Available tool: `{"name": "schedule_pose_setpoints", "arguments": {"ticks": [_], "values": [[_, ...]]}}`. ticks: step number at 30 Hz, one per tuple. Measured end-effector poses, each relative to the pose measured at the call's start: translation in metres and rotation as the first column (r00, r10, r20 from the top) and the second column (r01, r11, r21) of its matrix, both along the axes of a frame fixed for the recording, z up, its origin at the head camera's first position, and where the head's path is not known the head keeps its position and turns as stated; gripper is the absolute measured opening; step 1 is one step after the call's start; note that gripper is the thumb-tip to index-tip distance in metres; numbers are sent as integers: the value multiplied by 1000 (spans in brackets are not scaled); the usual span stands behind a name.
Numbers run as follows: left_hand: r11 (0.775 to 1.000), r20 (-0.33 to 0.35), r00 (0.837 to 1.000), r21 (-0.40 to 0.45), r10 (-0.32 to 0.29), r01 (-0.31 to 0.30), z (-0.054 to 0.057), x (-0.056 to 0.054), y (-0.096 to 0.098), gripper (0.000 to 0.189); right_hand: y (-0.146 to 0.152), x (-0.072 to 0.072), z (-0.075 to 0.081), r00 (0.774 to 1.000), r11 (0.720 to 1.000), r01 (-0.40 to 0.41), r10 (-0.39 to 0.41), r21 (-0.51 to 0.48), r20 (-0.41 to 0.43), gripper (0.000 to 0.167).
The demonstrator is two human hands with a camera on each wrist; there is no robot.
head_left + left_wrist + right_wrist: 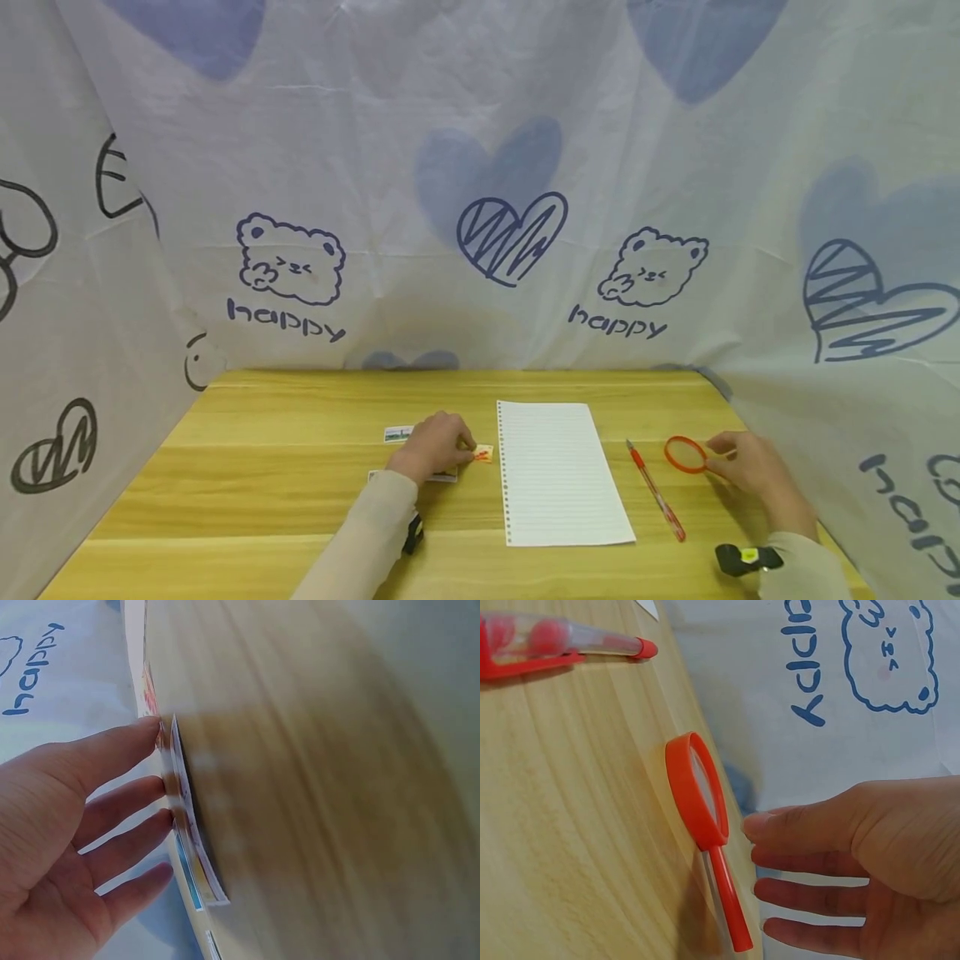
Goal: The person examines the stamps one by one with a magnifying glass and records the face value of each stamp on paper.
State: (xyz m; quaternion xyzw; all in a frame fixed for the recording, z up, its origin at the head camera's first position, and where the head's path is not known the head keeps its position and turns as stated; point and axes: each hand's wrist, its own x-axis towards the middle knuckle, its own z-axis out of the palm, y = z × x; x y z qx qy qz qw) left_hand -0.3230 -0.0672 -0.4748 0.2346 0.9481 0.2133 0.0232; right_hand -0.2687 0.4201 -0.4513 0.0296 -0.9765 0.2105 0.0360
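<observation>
Beside the paper (562, 483), my left hand (433, 448) meets a stamp (484, 454), pinch unclear; my empty right hand (756, 468) seemingly awaits the magnifier (696, 817).

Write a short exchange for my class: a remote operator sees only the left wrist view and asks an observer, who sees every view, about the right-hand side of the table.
Operator: Which thing is the right hand nearest?
Observer: An orange-red magnifying glass, at its handle end.
Operator: What lies on the side away from that hand?
Observer: In the head view, a red pen lies between it and the lined sheet.
</observation>
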Motion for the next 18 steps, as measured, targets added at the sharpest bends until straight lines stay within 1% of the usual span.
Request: {"name": "schedule_pose_setpoints", "arguments": {"ticks": [3, 6, 11, 18], "values": [[1000, 9, 1000, 10, 1, -1, 1, 1, 0, 12, 2, 0, -2, 1000, 1000, 2, -1, 13, -17, 33], [1000, 11, 1000, 17, 2, -2, 3, 2, 0, 13, 3, 0, -4, 1000, 1000, 17, -17, 19, -17, 32], [1000, 10, 1000, 20, 10, -10, 5, 3, -2, 13, 3, -1, -8, 999, 1000, 30, -30, 9, 13, 31], [999, 33, 999, 44, 3, -4, 4, 2, -5, 13, 4, -4, -14, 1000, 999, 31, -31, 14, 7, 23]]}}
